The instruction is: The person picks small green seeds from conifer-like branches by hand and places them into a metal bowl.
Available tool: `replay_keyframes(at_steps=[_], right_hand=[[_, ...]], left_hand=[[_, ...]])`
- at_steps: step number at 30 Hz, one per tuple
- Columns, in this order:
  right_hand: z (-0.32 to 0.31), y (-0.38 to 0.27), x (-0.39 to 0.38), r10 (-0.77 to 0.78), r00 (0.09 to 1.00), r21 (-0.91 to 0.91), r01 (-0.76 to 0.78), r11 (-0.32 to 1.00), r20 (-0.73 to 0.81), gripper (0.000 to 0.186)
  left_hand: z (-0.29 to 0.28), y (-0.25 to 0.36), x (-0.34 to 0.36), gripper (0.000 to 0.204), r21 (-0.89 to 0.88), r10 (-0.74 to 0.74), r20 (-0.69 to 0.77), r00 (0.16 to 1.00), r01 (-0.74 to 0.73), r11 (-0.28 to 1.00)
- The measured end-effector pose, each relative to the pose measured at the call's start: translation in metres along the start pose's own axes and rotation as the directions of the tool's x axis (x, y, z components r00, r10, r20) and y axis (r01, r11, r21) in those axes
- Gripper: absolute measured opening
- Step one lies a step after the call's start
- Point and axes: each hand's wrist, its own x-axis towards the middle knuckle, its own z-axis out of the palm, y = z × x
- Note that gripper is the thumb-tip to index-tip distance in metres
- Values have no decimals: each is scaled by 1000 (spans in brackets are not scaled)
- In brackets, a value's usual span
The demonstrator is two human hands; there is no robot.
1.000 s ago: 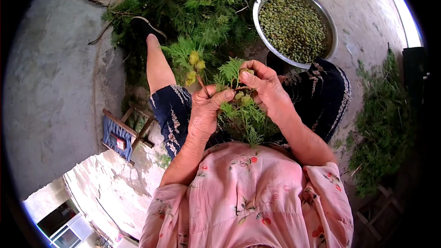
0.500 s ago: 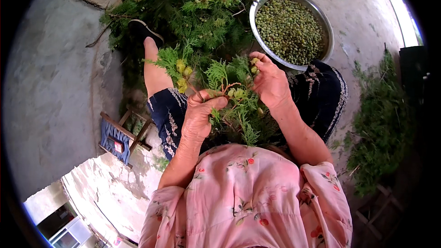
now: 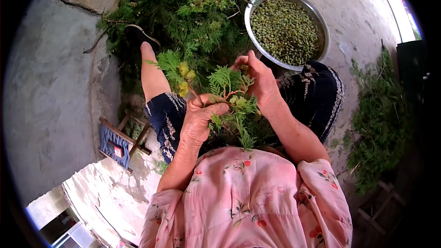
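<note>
My left hand [image 3: 202,115] grips a leafy evergreen sprig [image 3: 225,80] by its reddish stem, thumb across it, with clusters of yellow-green cones [image 3: 184,76] among the foliage. My right hand [image 3: 257,80] is raised just right of that sprig, fingers curled around a small yellow-green cone [image 3: 243,69] that is partly hidden by them. Beyond this hand stands a round metal basin [image 3: 325,32] full of small green cones [image 3: 285,27].
A big heap of cut branches [image 3: 183,4] lies ahead, another pile [image 3: 381,124] at right. My legs are spread around the work, a shoe [image 3: 140,36] at the heap's edge. A small wooden stool with blue woven strips [image 3: 115,149] is at lower left.
My right hand has drawn slightly away from my left, its thumb and fingers now raised higher. My left hand and the sprig have moved slightly down and left in view.
</note>
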Motion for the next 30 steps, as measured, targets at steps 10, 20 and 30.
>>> replay_keyframes(at_steps=[10,20,30], right_hand=[[-34,-30,33,-296,947,316,320,893,-123,38],[-66,-53,20,-492,858,233,513,826,-146,48],[20,-4,-40,-371,839,-643,544,539,398,11]], left_hand=[[1,-5,0,18,-133,56,-140,988,-75,988],[8,-5,7,14,-189,92,-151,984,-120,975],[10,-4,8,15,13,166,-227,960,-167,986]])
